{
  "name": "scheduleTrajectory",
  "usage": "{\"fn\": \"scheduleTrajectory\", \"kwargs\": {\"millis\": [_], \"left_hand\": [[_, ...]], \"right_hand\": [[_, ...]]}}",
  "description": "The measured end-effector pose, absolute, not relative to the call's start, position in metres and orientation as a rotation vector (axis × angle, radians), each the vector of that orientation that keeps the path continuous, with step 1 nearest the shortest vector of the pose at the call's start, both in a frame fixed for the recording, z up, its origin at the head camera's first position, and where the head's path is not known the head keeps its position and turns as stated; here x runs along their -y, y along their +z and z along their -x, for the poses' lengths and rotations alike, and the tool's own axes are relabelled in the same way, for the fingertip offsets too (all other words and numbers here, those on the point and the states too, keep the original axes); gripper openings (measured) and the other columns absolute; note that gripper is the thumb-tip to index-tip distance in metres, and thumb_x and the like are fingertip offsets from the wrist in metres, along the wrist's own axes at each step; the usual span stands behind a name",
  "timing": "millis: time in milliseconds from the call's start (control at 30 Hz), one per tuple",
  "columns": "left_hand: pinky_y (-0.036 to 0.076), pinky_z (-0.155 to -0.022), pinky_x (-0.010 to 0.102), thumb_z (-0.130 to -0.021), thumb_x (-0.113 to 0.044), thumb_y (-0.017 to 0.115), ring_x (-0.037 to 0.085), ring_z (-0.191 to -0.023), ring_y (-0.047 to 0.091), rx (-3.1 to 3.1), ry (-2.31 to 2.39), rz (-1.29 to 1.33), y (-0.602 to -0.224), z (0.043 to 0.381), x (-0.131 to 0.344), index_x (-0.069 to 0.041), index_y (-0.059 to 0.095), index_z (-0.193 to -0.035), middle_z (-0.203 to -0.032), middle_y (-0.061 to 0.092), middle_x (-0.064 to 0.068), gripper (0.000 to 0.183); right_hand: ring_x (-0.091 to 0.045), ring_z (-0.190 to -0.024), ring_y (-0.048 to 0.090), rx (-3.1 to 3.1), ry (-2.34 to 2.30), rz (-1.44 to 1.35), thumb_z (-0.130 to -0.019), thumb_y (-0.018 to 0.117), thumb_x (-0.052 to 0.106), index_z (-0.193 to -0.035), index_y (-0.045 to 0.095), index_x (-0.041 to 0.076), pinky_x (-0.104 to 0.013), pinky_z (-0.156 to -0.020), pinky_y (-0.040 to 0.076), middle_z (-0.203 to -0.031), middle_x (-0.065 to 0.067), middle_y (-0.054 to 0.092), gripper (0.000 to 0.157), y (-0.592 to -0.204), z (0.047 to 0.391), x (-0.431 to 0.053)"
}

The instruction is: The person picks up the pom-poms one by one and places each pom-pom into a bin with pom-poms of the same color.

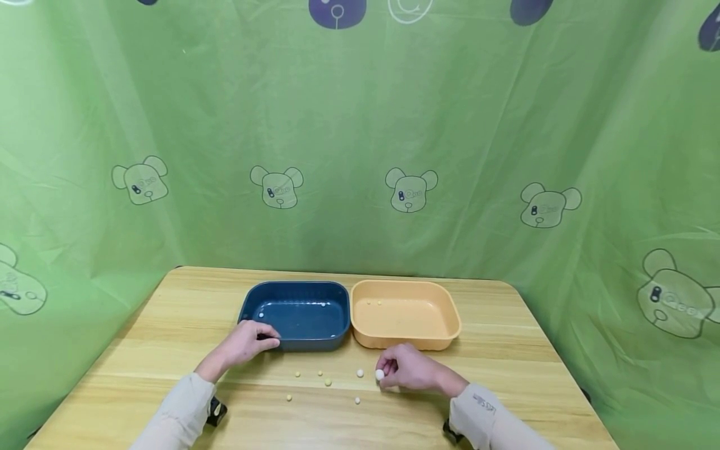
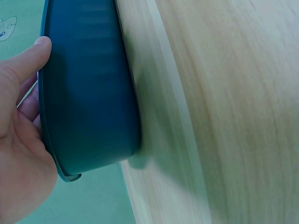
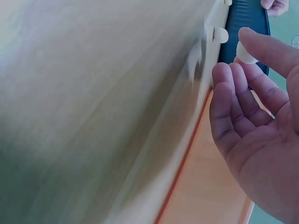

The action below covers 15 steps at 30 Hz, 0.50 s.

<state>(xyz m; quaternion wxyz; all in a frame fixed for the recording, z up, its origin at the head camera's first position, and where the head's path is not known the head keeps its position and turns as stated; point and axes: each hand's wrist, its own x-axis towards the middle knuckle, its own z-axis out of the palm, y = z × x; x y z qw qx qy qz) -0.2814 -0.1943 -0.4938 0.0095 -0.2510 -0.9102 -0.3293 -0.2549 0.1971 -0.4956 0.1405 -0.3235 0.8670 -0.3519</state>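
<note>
Thumb and fingertips of my right hand (image 1: 412,369) pinch a white ball (image 1: 379,374) just in front of the orange bin (image 1: 405,343). The right wrist view shows that same white ball (image 3: 245,54) between thumb and index finger, the other fingers loosely bent. My left hand (image 1: 243,342) is at the near left corner of the dark blue bin (image 1: 315,344). In the left wrist view its thumb lies over the blue bin's rim (image 2: 43,107), with fingers on the inner side, partly hidden. On the table lie another white ball (image 1: 360,373) and a smaller white one (image 1: 357,400).
Several yellow balls, one larger (image 1: 328,382), lie on the wooden table (image 1: 315,428) between the hands. Inside the blue bin are small white balls (image 1: 261,315); small yellow balls (image 1: 379,303) sit in the orange bin. A green curtain (image 1: 349,244) hangs behind the table.
</note>
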Motion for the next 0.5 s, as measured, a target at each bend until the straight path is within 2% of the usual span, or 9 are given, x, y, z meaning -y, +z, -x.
{"fn": "scheduleTrajectory", "kwargs": {"millis": [267, 500], "left_hand": [[0.051, -0.077, 0.034, -0.089, -0.024, 0.067, 0.016, -0.089, 0.064, 2.852, -1.040, 0.780, -0.4934, 0.2806, 0.1941, -0.016, 0.074, -0.093, -0.092, 0.070, -0.006, 0.011], [0.051, -0.077, 0.032, -0.088, -0.023, 0.068, 0.015, -0.089, 0.064, 2.842, -1.033, 0.783, -0.4929, 0.2805, 0.1938, -0.017, 0.074, -0.092, -0.091, 0.070, -0.007, 0.010]], "right_hand": [[-0.004, -0.070, 0.057, -2.511, -1.035, 0.935, -0.076, 0.078, 0.009, -0.085, 0.067, 0.014, -0.022, -0.064, 0.050, -0.075, 0.010, 0.061, 0.014, -0.4921, 0.2539, -0.1969], [-0.004, -0.071, 0.057, -2.530, -1.029, 0.961, -0.078, 0.077, 0.011, -0.085, 0.067, 0.017, -0.023, -0.064, 0.049, -0.076, 0.011, 0.061, 0.013, -0.4874, 0.2551, -0.1941]]}}
